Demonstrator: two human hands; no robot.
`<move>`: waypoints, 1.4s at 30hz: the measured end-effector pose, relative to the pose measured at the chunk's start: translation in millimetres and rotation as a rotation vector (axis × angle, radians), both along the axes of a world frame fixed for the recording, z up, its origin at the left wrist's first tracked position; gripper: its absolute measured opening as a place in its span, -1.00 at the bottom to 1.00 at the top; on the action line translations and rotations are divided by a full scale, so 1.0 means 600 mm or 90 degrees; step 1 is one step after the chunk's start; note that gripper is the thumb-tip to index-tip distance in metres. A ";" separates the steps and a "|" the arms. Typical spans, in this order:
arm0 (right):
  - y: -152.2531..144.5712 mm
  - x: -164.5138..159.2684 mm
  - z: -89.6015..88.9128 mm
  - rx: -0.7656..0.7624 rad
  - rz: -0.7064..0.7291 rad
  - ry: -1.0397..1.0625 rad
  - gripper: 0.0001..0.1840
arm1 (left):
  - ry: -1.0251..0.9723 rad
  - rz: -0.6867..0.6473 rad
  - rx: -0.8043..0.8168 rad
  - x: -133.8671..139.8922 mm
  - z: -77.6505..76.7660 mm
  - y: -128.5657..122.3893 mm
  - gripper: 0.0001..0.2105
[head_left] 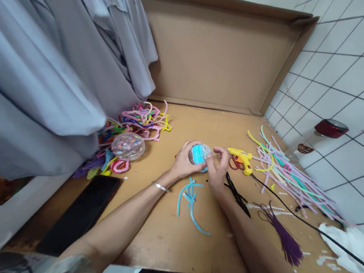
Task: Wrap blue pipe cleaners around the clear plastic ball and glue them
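Observation:
A clear round ball with bright blue pipe cleaner [199, 154] wrapped around it is held above the middle of the table. My left hand [185, 160] is closed around its left side, thumb along the bottom. At the right edge of the ball, my right hand [218, 166] has its fingers curled, with the thumb against the ball. Whether a strand end lies between those fingertips is too small to tell. Just below the hands lie several loose blue pipe cleaners [190, 196], crossed in a small heap.
A yellow glue gun [241, 158] with a black cord lies beside red-handled scissors [235, 163], black strips [237, 194] and purple strands [281, 234]. Pastel pipe cleaners [285, 169] spread along the tiled wall. Leftward are a clear bumpy ball [128, 146], tangled pipe cleaners [143, 120] and a black phone [81, 215].

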State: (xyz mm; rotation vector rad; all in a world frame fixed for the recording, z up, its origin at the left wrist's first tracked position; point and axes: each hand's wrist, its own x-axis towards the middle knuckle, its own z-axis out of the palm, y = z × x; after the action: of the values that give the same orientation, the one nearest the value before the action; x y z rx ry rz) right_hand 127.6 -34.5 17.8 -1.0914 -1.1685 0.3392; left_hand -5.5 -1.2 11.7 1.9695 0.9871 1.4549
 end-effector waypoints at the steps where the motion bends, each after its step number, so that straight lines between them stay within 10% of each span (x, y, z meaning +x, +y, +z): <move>1: -0.003 0.001 0.005 0.026 0.004 -0.055 -0.73 | 0.002 -0.008 0.007 0.001 0.002 -0.001 -0.42; 8: -0.011 0.006 0.023 0.086 0.057 -0.222 -0.70 | -0.004 -0.052 0.046 0.001 0.004 -0.001 -0.46; 16: -0.009 0.016 0.039 0.029 0.127 -0.091 -0.87 | 0.040 -0.083 0.061 0.000 0.010 -0.005 -0.44; 42: -0.005 0.035 0.046 0.161 0.002 -0.448 -0.71 | 0.051 -0.090 0.115 0.007 -0.005 -0.002 -0.42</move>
State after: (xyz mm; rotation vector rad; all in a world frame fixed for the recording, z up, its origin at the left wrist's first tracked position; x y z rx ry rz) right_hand 148.5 -37.3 45.6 -1.0084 -1.7752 -0.2154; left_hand -1.1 -2.3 8.9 2.1944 0.7539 1.4390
